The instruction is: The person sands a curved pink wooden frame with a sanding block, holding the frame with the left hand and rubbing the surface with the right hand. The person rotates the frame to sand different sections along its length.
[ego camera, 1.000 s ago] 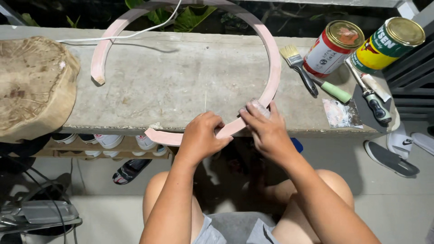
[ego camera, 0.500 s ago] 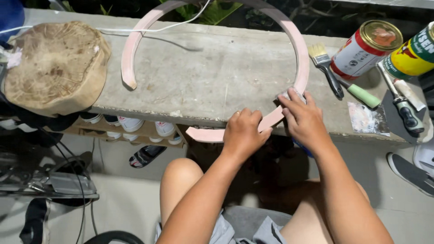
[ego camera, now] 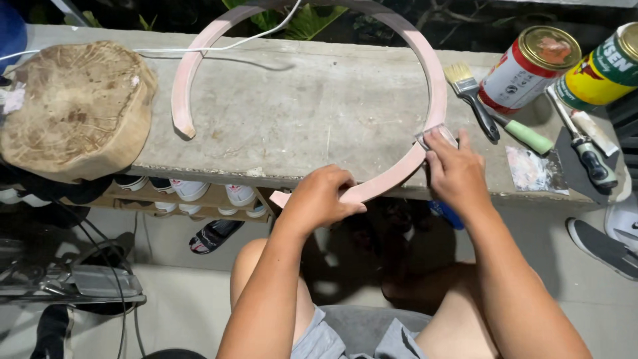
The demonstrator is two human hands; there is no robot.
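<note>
Nearest to you, your bare knees and grey shorts (ego camera: 359, 336) sit below the edge of the concrete ledge (ego camera: 299, 113). Your left hand (ego camera: 319, 199) is curled tight around the near end of the pink wooden ring (ego camera: 435, 93), gripping it where that end juts off the front of the ledge. Your right hand (ego camera: 455, 169) lies just beside it, further along the curve — fingers flat and pressing a small grey scrap of sandpaper (ego camera: 435, 135) down onto the ring's face. The hands are close together but not touching.

The ring is an open arc, not a closed hoop: it lies flat on the ledge, sweeps up the right side, passes over the far edge and comes back down on the left to a free tip (ego camera: 184, 127).

To the right of your right hand lie a paintbrush (ego camera: 472, 100) with a black handle, a green-handled tool (ego camera: 525, 135), a crumpled bit of plastic wrap (ego camera: 535, 169) and a black-handled tool (ego camera: 588, 156). Behind them, two paint tins lie tilted — one red and white (ego camera: 525, 70), one yellow and green (ego camera: 601, 66).

On the left of the ledge sits a round slab of tree trunk (ego camera: 73, 110). A white cable (ego camera: 219, 45) runs along the far edge, with green leaves (ego camera: 309, 20) beyond. Under the ledge, a rack holds shoes (ego camera: 189, 193).
</note>
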